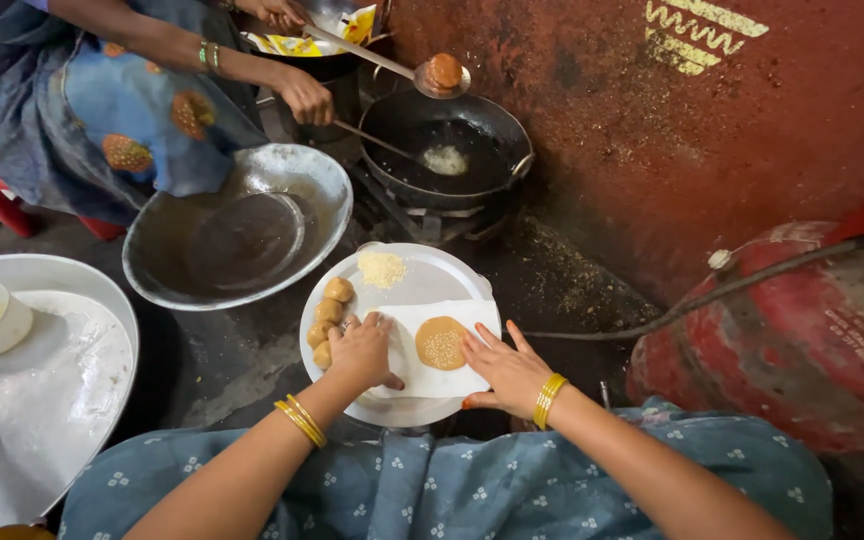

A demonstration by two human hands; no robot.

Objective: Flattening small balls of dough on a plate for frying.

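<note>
White sheet [432, 375] lies on a steel plate [442, 272] and carries a flattened, seed-topped dough disc [441, 343]. Left hand [362, 352] and right hand [505, 368] rest on the sheet either side of the disc, fingers spread and released, grasping nothing. Dough balls [330, 310] line the plate's left edge.

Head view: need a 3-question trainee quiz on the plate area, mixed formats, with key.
1. True or false: the left hand and right hand both rest on the white sheet.
2. What lies between the hands? A) flat dough disc B) spoon C) cup
3. Where on the plate do the dough balls sit?

Key: 1 true. 2 A. 3 Along its left edge, beside the left hand.
</note>
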